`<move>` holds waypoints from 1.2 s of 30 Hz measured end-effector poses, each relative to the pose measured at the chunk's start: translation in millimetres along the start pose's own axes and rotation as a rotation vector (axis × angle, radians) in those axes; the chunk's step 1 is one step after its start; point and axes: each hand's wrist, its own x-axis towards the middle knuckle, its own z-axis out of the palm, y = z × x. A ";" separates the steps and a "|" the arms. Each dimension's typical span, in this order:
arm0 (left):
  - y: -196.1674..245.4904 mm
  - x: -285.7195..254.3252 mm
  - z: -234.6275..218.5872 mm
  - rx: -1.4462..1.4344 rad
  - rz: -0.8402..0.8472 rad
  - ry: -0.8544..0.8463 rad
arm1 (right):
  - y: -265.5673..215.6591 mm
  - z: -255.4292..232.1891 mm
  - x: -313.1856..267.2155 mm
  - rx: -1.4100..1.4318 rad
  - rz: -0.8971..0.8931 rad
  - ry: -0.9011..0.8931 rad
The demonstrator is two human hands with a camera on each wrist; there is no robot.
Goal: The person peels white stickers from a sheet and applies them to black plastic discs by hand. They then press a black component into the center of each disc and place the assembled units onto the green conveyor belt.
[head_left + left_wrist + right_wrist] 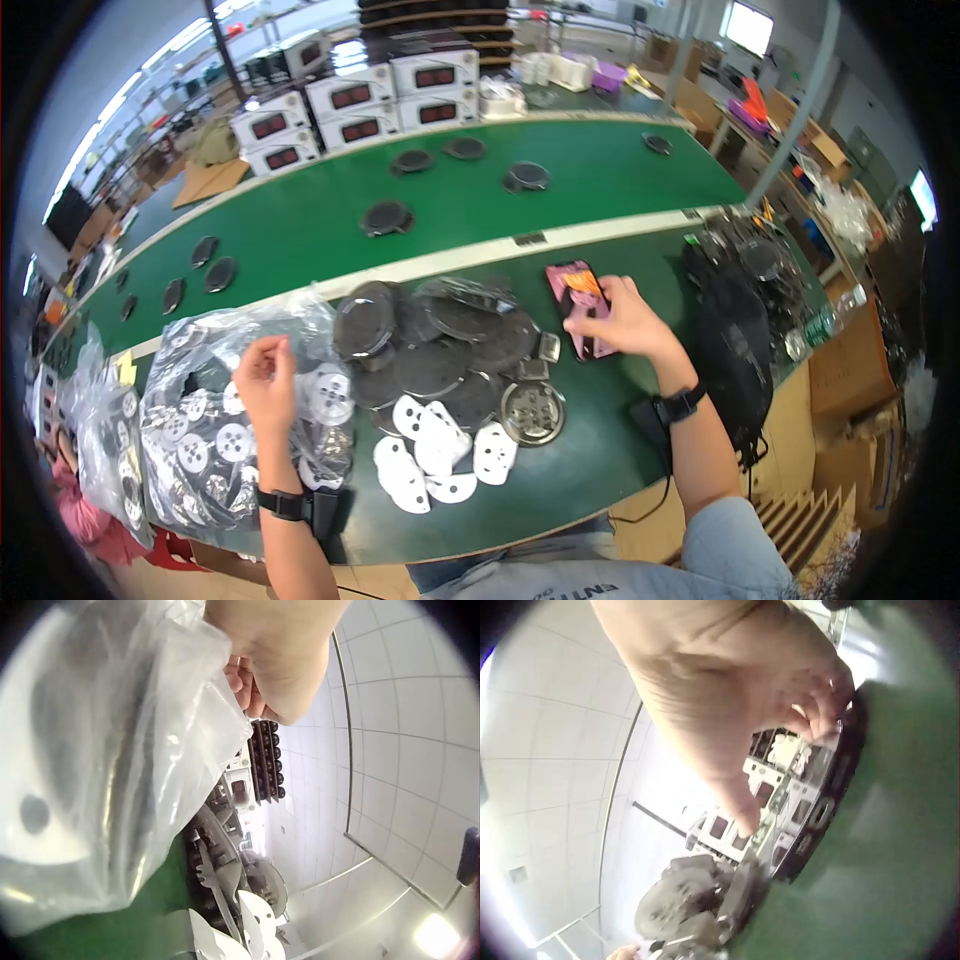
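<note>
My right hand is at a phone with a pink and orange picture on its screen, lying on the green table. The right wrist view shows its fingertips at the phone's far edge and the thumb over the glossy screen. My left hand, fingers loosely curled, is over a clear plastic bag of white discs with holes. In the left wrist view the bag fills the near side and overlaps the fingers. Between the hands lie piled round dark discs and white die-cut pieces.
A round metallic part lies right of the pile. At the right are a black bag and a plastic bottle. More dark discs are spread over the green surface beyond the pale strip. White boxes stand behind.
</note>
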 end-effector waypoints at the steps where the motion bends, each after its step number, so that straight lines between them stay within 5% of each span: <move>1: 3.2 -2.2 4.9 0.022 0.001 -0.005 | -0.9 8.3 -3.8 -0.051 0.006 0.064; 3: 3.9 5.1 4.9 -0.027 0.007 0.028 | -20.6 5.8 -5.6 -0.160 -0.002 0.211; 13: 6.7 3.3 0.4 -0.005 0.089 0.044 | -12.5 13.6 -8.4 -0.117 0.008 0.279; 15: 13.4 0.9 0.3 0.114 0.154 0.049 | -14.9 13.8 -10.5 -0.062 -0.152 0.524; 18: 39.2 -0.1 1.9 -0.088 0.125 0.088 | -52.2 -0.4 -29.5 0.302 -0.400 0.676; 19: 59.6 0.0 3.0 -0.228 0.041 0.121 | -69.7 -4.3 -48.4 0.620 -0.422 0.511; 23: 150.0 1.1 16.9 -0.543 0.084 0.067 | -137.5 15.9 -141.5 0.532 -0.692 -0.379; 25: 186.1 0.9 29.7 -0.675 0.159 0.018 | -171.3 56.7 -183.2 0.628 -0.630 -0.656; 27: 210.1 -1.5 49.2 -0.736 0.200 0.075 | -186.7 96.2 -194.1 0.663 -0.572 -0.672; 29: 205.7 4.1 62.8 -0.901 0.181 0.032 | -193.5 125.8 -197.1 0.839 -0.567 -0.345; 30: 202.6 4.2 66.1 -0.920 0.152 0.068 | -203.9 130.1 -206.2 1.240 -0.450 -0.356; 36: 184.7 -12.9 80.3 -0.597 0.200 0.201 | -179.3 144.7 -194.0 1.122 -0.498 -0.262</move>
